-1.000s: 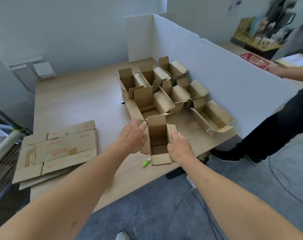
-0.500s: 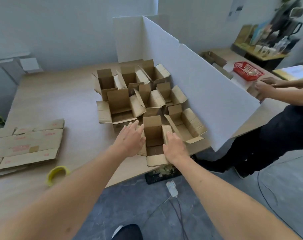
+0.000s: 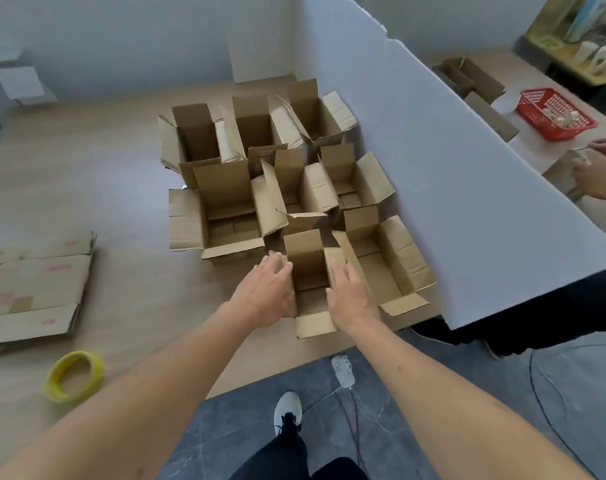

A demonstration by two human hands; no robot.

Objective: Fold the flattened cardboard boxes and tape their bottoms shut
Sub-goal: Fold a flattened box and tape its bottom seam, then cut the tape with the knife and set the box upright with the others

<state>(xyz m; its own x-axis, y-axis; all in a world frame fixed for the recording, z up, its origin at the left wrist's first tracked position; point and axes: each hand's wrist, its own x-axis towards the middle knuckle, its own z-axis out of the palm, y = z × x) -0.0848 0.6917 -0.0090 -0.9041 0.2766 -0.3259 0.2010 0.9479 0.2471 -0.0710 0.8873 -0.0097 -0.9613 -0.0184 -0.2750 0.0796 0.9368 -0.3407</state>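
On the table's near edge, at 6 o'clock of the box cluster: a small open box point(image 3: 306, 285) stands upright with its top flaps spread, one flap hanging over the edge toward the viewer.
Left hand point(image 3: 265, 292): laid flat against the left side flap of the small open box, fingers straight and close together, pointing to 12 o'clock; it grips nothing.
Right hand point(image 3: 351, 296): pressed flat along the right side flap of the same box, fingers straight, thumb at the box's mouth; nothing is pinched.
Folded boxes point(image 3: 260, 168): a cluster of open boxes standing mouth up, packed against each other from the centre of the table out to 12 o'clock, flaps overlapping.
Nearest neighbours: a wider box point(image 3: 225, 220) at 10 o'clock of the held one, and a long box point(image 3: 384, 268) touching it at 3 o'clock.
Flat boxes point(image 3: 27, 289): a stack of unfolded cardboard lying at 9 o'clock, well apart from the cluster.
Tape roll point(image 3: 74, 375): yellow ring lying flat at 8 o'clock, near the stack.
Table point(image 3: 121, 188): pale wood surface.
White divider point(image 3: 450, 188): upright panel running from 12 to 3 o'clock, just beside the cluster.
Red basket point(image 3: 554, 112): beyond the divider at 2 o'clock.
Another person's hands point(image 3: 599, 171): at 3 o'clock, behind the divider, on a piece of cardboard.
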